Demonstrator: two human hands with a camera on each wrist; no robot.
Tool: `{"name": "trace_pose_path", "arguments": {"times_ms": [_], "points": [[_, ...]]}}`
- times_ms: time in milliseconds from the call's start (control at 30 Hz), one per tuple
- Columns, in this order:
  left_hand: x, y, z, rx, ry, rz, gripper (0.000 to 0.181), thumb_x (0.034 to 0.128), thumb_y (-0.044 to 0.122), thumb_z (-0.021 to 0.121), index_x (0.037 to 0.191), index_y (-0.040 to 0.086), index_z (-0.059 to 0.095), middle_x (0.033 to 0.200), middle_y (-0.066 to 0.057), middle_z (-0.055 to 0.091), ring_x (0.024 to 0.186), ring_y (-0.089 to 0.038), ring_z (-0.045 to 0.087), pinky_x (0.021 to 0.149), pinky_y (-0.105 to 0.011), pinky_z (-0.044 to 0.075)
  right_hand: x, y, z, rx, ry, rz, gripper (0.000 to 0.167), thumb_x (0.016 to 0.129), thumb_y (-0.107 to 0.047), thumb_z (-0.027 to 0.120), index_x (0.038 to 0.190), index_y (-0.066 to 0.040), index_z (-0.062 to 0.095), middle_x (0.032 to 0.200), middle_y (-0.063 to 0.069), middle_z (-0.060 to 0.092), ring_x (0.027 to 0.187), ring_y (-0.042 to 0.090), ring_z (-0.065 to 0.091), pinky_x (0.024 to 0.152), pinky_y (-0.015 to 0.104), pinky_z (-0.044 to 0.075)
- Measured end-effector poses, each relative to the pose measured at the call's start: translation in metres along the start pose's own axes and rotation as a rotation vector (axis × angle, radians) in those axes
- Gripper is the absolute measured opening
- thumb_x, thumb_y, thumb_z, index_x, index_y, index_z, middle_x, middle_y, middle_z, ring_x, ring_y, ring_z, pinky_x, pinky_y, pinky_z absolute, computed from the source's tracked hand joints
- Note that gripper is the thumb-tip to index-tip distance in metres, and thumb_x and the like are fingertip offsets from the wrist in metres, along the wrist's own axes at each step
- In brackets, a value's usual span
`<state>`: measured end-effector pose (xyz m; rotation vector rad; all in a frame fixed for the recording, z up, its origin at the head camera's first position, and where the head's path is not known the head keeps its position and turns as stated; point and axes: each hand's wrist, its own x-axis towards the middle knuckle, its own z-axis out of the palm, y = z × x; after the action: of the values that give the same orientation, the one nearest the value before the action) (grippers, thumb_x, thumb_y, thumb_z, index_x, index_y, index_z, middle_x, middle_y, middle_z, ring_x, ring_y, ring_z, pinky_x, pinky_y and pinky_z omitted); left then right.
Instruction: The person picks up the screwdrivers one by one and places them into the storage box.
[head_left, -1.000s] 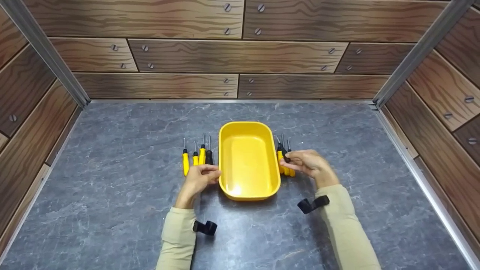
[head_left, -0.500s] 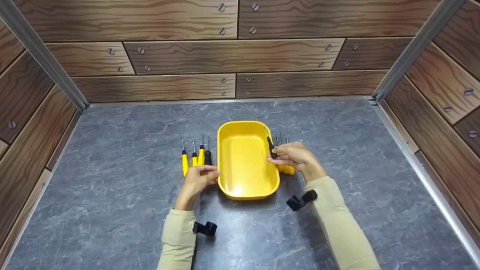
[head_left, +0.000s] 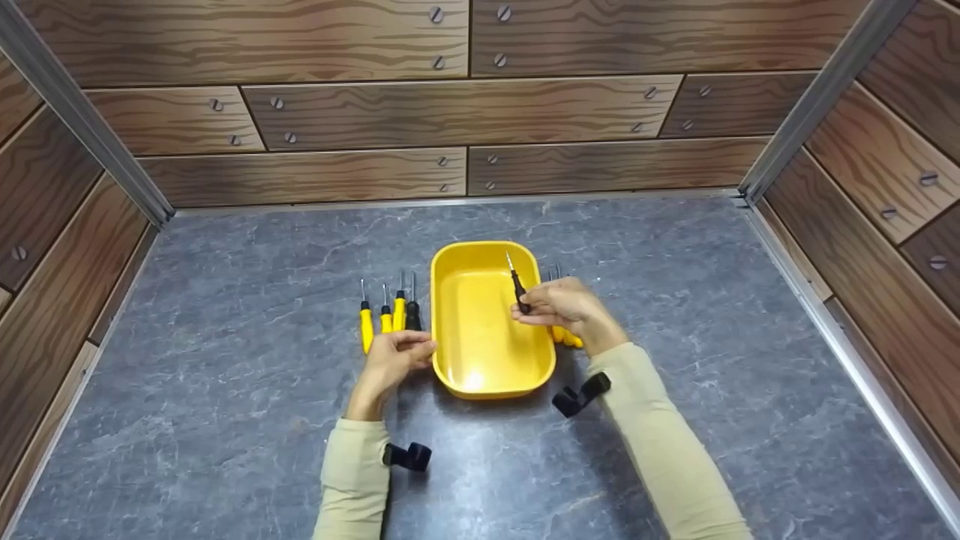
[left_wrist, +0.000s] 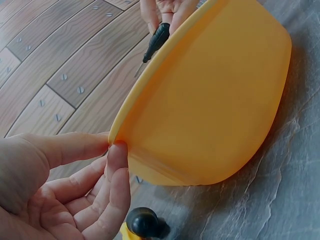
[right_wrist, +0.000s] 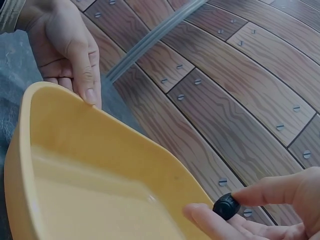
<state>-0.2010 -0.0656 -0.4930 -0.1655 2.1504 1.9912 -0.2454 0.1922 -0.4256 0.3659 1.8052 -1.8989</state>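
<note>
A black-handled screwdriver (head_left: 517,289) is pinched by its handle in my right hand (head_left: 566,311), above the right half of a yellow bin (head_left: 487,393). Its metal tip points away toward the back wall. My left hand (head_left: 394,364) pinches the bin's left rim between thumb and forefinger, plain in the left wrist view. Nothing lies on the part of the bin's floor that shows. Left of the bin are several screwdrivers with yellow handles (head_left: 400,315) and one with a black handle (head_left: 412,315). More yellow handles (head_left: 568,337) show at its right, partly hidden by my right hand.
The bin stands on a grey marbled tabletop (head_left: 262,300). Wood-patterned panels (head_left: 465,112) wall the back and both sides, with metal rails at the corners. A black strap mount sits on each wrist.
My right hand has lifted the black screwdriver from the group at the right and carried it left, over the bin. The left hand has stayed at the bin's rim.
</note>
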Motion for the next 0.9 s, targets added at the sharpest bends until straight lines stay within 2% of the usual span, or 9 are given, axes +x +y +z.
{"name": "trace_pose_path", "arguments": {"times_ms": [267,600,900], "points": [[0.002,-0.001,0.000,0.004,0.003,-0.014,0.022,0.0869,-0.004,0.064,0.107,-0.014,0.065,0.095,-0.025,0.072,0.062,-0.007,0.064,0.067,-0.025,0.062,0.011,-0.005,0.011,-0.034,0.037,0.048,0.040,0.092,0.003,0.055,0.128,0.017,0.048,0.071,0.007,0.071,0.068,0.015,0.072,0.074,0.024,0.062],[-0.001,0.000,0.001,0.009,0.010,0.010,0.023,0.0862,-0.003,0.065,0.106,-0.015,0.066,0.092,-0.024,0.073,0.062,-0.008,0.064,0.065,-0.026,0.062,0.017,-0.004,0.025,-0.077,0.056,0.083,0.036,0.090,0.003,0.056,0.122,0.017,0.053,0.067,0.006,0.070,0.063,0.014,0.071,0.069,0.023,0.062],[0.001,-0.002,-0.001,0.016,0.005,-0.007,0.023,0.0870,-0.003,0.065,0.107,-0.014,0.066,0.097,-0.025,0.072,0.063,-0.007,0.065,0.068,-0.026,0.062,0.024,0.001,0.039,-0.055,0.067,0.096,0.029,0.088,0.005,0.055,0.115,0.017,0.055,0.066,0.008,0.068,0.060,0.015,0.069,0.068,0.023,0.062]]}}
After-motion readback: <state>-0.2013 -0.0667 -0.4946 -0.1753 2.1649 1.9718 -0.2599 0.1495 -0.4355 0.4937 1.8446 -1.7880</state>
